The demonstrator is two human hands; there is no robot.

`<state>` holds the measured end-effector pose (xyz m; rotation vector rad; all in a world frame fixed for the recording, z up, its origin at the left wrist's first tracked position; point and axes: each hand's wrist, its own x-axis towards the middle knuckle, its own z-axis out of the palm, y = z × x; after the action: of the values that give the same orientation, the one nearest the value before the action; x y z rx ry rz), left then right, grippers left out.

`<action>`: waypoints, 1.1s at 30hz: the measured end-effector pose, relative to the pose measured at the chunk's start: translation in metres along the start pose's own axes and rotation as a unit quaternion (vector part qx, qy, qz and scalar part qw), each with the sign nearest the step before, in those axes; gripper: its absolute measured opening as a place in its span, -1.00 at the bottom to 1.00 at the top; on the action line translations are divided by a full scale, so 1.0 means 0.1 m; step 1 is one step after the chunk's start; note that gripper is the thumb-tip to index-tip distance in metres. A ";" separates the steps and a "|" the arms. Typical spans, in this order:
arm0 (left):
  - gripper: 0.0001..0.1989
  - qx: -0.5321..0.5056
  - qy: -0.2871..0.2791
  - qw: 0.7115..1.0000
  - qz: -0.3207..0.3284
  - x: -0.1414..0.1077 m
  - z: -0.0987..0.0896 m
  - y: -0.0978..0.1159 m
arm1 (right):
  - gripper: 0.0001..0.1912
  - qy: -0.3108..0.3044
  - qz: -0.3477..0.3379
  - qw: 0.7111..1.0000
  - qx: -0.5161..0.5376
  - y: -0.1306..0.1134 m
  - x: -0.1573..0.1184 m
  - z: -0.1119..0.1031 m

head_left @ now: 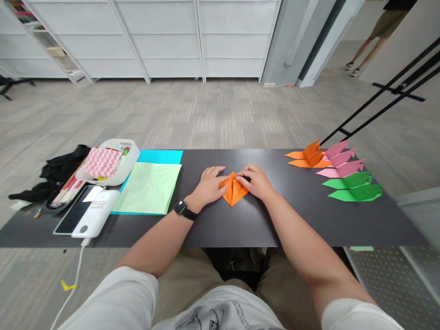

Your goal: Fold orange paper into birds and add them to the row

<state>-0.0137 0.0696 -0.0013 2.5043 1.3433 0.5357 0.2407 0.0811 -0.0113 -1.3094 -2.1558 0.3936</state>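
Through the head camera I had both hands at the middle of the table (223,231), with the folded orange paper (233,198) lying between them, its point toward the wearer's body. My worry was the narrow flaps near its top: uneven pressure from the two sides could have skewed a crease, and a fingertip dragging on a loose edge could have opened or torn it.

The left hand (208,185) lay with its fingers bent and a little apart, the tips at the paper's left edge. The right hand (258,182) was more curled, its fingertips on the upper right flap. I could not tell whether thumb and finger pinched the paper on either side or merely pressed it down.

Beyond the left wrist and its black watch (180,208) were pale green sheets (147,188) over a blue sheet (161,156), then a white device (96,214) overlapping a phone (73,213), and a white basket (133,156). Well off to the right, folded pieces stood in a row: orange (305,159), pink (340,170) and green (354,182).
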 end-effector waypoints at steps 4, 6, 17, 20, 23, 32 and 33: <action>-0.62 0.012 -0.005 1.000 -0.013 0.01 -0.03 0.03 | -0.68 -0.014 0.004 1.000 -0.001 -0.01 0.00 -0.03; -0.60 0.015 -0.008 1.000 -0.022 0.02 -0.04 0.04 | -0.60 -0.007 0.020 1.000 0.006 -0.01 0.00 -0.06; -0.40 -0.016 -0.003 0.999 -0.041 0.01 -0.07 0.13 | -0.79 -0.030 0.023 0.998 -0.058 -0.05 -0.06 -0.09; -0.38 -0.023 0.017 0.999 -0.023 0.01 -0.11 0.14 | -0.73 -0.029 0.021 0.997 -0.067 0.00 -0.06 -0.08; -0.42 -0.009 0.025 1.000 0.002 0.01 -0.13 0.13 | -0.73 -0.029 0.028 0.996 -0.077 0.05 -0.06 -0.07; -0.55 0.003 -0.051 0.999 -0.004 0.02 -0.08 0.06 | -0.68 -0.025 0.049 0.995 -0.084 0.18 -0.06 -0.06; -0.54 0.004 -0.053 0.999 -0.007 0.02 -0.08 0.06 | -0.67 -0.024 0.052 0.995 -0.085 0.20 -0.06 -0.05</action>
<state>-0.0112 0.0683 0.0089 2.4902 1.3238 0.3894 0.2598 0.0847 -0.0194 -1.5255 -2.2069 0.2890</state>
